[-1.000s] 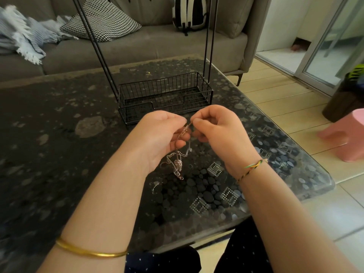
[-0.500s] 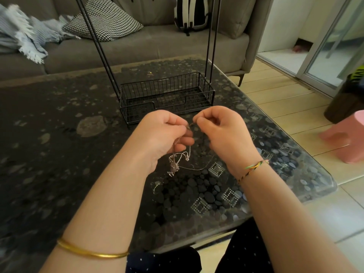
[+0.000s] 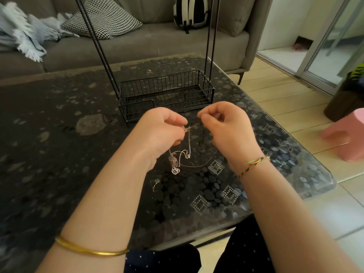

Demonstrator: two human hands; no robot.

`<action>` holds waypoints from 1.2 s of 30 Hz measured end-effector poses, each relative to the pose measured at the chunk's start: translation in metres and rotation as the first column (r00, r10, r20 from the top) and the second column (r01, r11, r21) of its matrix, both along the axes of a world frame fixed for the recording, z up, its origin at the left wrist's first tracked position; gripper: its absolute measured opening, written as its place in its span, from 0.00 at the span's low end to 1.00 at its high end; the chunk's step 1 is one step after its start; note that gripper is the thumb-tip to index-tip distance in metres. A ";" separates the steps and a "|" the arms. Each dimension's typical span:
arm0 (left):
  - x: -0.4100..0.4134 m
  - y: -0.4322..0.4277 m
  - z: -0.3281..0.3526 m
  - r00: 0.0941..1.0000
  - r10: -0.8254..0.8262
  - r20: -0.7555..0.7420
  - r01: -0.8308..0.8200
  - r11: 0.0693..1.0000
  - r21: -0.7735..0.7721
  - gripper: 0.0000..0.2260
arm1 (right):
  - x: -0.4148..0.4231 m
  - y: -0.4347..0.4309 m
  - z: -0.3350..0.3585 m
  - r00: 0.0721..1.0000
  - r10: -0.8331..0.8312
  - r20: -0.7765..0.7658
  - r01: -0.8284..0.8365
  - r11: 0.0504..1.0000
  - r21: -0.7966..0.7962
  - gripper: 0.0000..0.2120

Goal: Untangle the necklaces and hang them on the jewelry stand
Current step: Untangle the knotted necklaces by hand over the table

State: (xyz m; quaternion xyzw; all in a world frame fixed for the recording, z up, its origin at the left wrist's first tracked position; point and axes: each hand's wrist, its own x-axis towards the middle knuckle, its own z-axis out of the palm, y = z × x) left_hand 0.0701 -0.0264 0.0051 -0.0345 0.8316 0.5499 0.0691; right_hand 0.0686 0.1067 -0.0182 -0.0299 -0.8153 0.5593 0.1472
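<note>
A tangle of thin silver and rose-gold necklaces point(image 3: 180, 157) hangs between my hands above the dark glass table point(image 3: 59, 146). A small heart pendant point(image 3: 175, 170) dangles at its lowest point. My left hand point(image 3: 160, 131) pinches the chains from the left. My right hand point(image 3: 226, 127) pinches a strand at the top right, and a short piece runs taut between the two pinches. The black wire jewelry stand point(image 3: 167, 95) is just beyond my hands, its basket base on the table and its thin uprights rising out of the frame.
A small ring point(image 3: 155, 184) lies on the glass under my left forearm. The table's right edge point(image 3: 315, 166) drops to tiled floor with a pink stool point(image 3: 348, 136). A grey sofa point(image 3: 137, 42) with a checked cushion stands behind the table.
My hands have drawn slightly apart, stretching a short strand between them. The hanging tangle has loosened and the heart pendant now hangs free at the bottom.
</note>
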 end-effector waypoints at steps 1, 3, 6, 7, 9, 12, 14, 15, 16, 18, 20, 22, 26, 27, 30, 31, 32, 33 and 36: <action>0.001 0.001 0.000 1.000 -0.008 -0.007 0.008 1.000 -0.020 0.15 | 0.000 0.000 0.000 1.000 -0.003 0.000 0.003 1.000 -0.008 0.05; 0.001 0.001 0.000 1.000 -0.018 -0.020 0.017 0.998 -0.059 0.17 | 0.001 -0.001 0.001 1.000 -0.008 0.003 0.008 0.999 -0.031 0.06; 0.001 0.002 0.000 0.998 -0.023 -0.061 0.016 0.993 -0.115 0.16 | 0.002 -0.001 0.002 1.000 -0.019 0.014 0.020 0.998 -0.056 0.07; 0.001 0.002 -0.001 0.997 -0.024 -0.076 0.014 0.992 -0.128 0.16 | 0.003 -0.001 0.003 1.000 -0.024 0.017 0.024 0.998 -0.061 0.06; 0.001 0.001 -0.001 0.995 -0.024 -0.101 0.010 0.990 -0.141 0.13 | 0.003 0.000 0.004 0.999 -0.039 0.023 0.040 0.997 -0.071 0.06; 0.000 -0.001 -0.002 0.994 -0.013 -0.109 0.000 0.993 -0.119 0.09 | 0.003 0.001 0.004 0.997 -0.072 0.036 0.074 0.995 -0.074 0.06; 0.000 -0.001 -0.001 0.996 0.008 -0.094 -0.015 0.997 -0.077 0.08 | 0.003 0.003 0.003 0.995 -0.095 0.042 0.097 0.994 -0.054 0.06; 0.000 -0.001 -0.001 0.996 0.021 -0.084 -0.025 0.998 -0.056 0.07 | 0.003 0.003 0.004 0.995 -0.093 0.042 0.094 0.995 -0.040 0.06; 0.000 -0.002 0.000 0.997 0.033 -0.072 -0.035 0.999 -0.032 0.07 | 0.004 0.003 0.005 0.996 -0.076 0.044 0.077 0.996 -0.035 0.07; 0.000 -0.001 0.002 0.998 0.049 -0.033 -0.047 0.998 0.039 0.06 | 0.006 0.002 0.008 0.998 -0.014 0.061 0.017 0.999 -0.046 0.08; 0.000 -0.001 0.003 0.998 0.054 0.020 -0.056 0.993 0.108 0.05 | 0.009 0.001 0.011 0.996 0.042 0.072 -0.039 0.998 -0.050 0.09; 0.000 -0.002 0.003 0.996 0.059 0.067 -0.069 0.985 0.161 0.05 | 0.011 0.000 0.012 0.996 0.069 0.061 -0.068 0.998 -0.008 0.10; 0.002 -0.001 0.006 0.990 0.053 0.132 -0.090 0.951 0.296 0.06 | 0.013 -0.004 0.013 0.998 0.058 0.038 -0.062 0.992 0.108 0.13; 0.002 -0.001 0.007 0.989 0.055 0.135 -0.094 0.946 0.309 0.06 | 0.013 -0.005 0.013 0.998 0.055 0.040 -0.059 0.992 0.110 0.11; 0.003 0.001 0.008 0.989 0.051 0.137 -0.095 0.937 0.337 0.07 | 0.014 -0.007 0.016 0.993 0.069 0.096 -0.077 0.993 0.091 0.09; 0.003 0.001 0.008 0.990 0.047 0.136 -0.091 0.936 0.341 0.07 | 0.014 -0.007 0.016 0.991 0.081 0.108 -0.090 0.993 0.080 0.10; 0.003 0.001 0.008 0.990 0.046 0.133 -0.089 0.935 0.343 0.08 | 0.014 -0.007 0.016 0.990 0.092 0.109 -0.101 0.992 0.079 0.10; 0.003 0.001 0.008 0.990 0.049 0.128 -0.091 0.936 0.339 0.08 | 0.014 -0.007 0.015 0.989 0.101 0.104 -0.110 0.990 0.085 0.10; 0.003 0.002 0.007 0.992 0.075 0.101 -0.101 0.952 0.289 0.08 | 0.013 -0.006 0.013 0.989 0.115 0.094 -0.123 0.989 0.081 0.07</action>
